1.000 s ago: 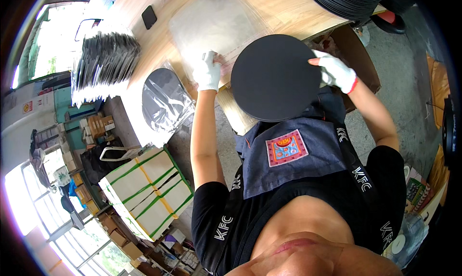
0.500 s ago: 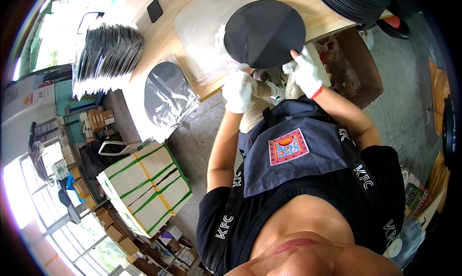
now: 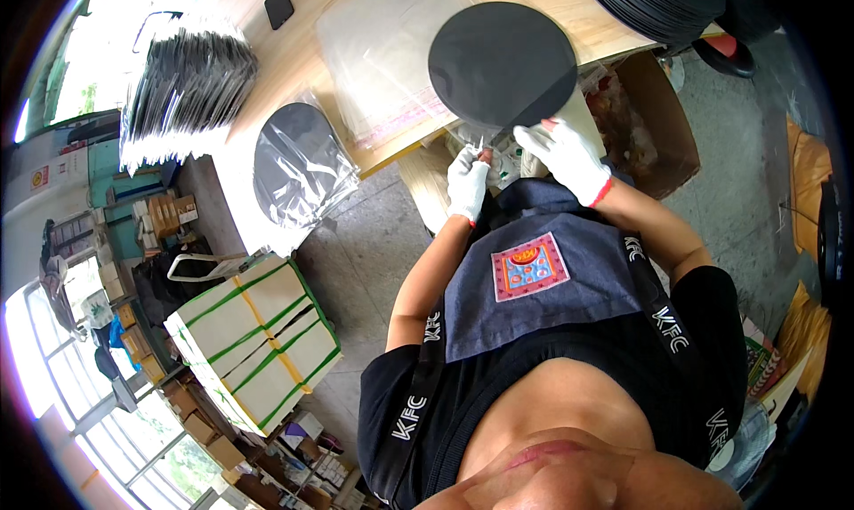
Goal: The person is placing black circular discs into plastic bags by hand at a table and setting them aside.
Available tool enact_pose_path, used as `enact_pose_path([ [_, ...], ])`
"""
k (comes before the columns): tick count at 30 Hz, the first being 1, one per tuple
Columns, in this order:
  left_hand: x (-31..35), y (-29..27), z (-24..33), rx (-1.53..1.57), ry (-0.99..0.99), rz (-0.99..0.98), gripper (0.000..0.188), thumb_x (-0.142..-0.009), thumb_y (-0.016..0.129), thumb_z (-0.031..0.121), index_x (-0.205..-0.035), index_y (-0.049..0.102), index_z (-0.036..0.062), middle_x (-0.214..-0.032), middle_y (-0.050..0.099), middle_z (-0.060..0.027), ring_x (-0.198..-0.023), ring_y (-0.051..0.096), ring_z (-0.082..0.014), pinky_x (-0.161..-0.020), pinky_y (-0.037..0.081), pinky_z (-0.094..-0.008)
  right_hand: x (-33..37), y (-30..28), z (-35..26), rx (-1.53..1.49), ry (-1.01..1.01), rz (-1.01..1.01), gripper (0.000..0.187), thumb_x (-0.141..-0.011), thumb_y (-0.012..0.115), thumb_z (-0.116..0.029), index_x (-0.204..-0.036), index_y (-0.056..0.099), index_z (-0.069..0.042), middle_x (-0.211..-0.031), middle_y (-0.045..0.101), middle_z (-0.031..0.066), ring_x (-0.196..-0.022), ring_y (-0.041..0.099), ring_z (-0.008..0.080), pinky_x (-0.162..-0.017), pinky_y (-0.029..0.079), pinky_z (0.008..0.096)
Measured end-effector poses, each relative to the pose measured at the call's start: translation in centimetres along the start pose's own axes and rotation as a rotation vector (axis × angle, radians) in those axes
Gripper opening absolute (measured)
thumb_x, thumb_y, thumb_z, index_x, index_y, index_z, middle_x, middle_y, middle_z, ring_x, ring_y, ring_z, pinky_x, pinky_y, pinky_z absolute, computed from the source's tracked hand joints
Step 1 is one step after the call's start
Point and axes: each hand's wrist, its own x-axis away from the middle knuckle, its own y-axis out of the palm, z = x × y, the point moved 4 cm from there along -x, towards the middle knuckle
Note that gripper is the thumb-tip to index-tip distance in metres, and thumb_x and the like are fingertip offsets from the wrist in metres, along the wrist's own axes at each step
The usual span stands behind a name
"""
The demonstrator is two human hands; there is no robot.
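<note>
A round black disc [image 3: 503,65] lies by the table's front edge, with its near rim toward me. My left hand [image 3: 468,182], in a white glove, is just below that rim. Its fingers are pinched together; something small and shiny shows at the tips, too small to make out. My right hand [image 3: 569,163], also gloved, has its fingers stretched out, the uppermost fingertip at the disc's near right rim. Left of the disc lie flat clear plastic bags [image 3: 378,56]. Farther left, a bagged black disc [image 3: 301,165] lies at the table's corner.
Many bagged discs stand in a row [image 3: 191,87] at the far left, near a phone [image 3: 278,8]. Bare black discs are stacked [image 3: 654,7] at the right. An open cardboard box [image 3: 663,123] is below the table. A strapped white stack [image 3: 258,341] stands left.
The disc has shifted right. My left hand has moved right and nearer to me, away from the disc's left rim. My right hand has come lower, its fingers straighter.
</note>
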Motion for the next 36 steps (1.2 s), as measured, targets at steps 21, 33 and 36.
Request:
enact_pose_path([
  [21,1.4,-4.1,2.1,-0.021,-0.046,-0.042,0.026,-0.092,0.054,0.013,-0.112,0.059,-0.0027,-0.094,0.065,-0.0084,-0.061,0.062,-0.0139,-0.058,0.054,-0.0269,-4.7,3.0,-1.3,-1.087,0.639,-0.786,0.032,-0.093,0.056,-0.037,-0.107,0.065,-0.009,-0.076,0.065,0.0048,-0.052,0.055,0.0107,-0.047,0.043,0.0249],
  [33,4.6,-6.0,1.8,0.214,-0.169,-0.013,0.023,-0.094,0.055,0.022,-0.100,0.060,0.0006,-0.090,0.068,-0.0125,-0.066,0.066,-0.0193,-0.060,0.055,-0.0302,-6.3,4.4,-8.0,0.006,-0.273,-0.290,0.013,-0.086,0.058,-0.030,-0.090,0.057,-0.017,-0.063,0.062,0.0054,-0.060,0.065,0.0259,-0.051,0.049,0.0402],
  [36,4.8,-6.0,2.2,0.278,-0.132,-0.064,0.022,-0.094,0.054,0.021,-0.098,0.061,0.0006,-0.086,0.068,-0.0127,-0.068,0.067,-0.0211,-0.061,0.056,-0.0324,-6.3,4.8,-9.4,0.068,-0.378,-0.228,0.013,-0.086,0.054,-0.027,-0.096,0.057,-0.018,-0.060,0.062,0.0043,-0.056,0.065,0.0240,-0.046,0.047,0.0379],
])
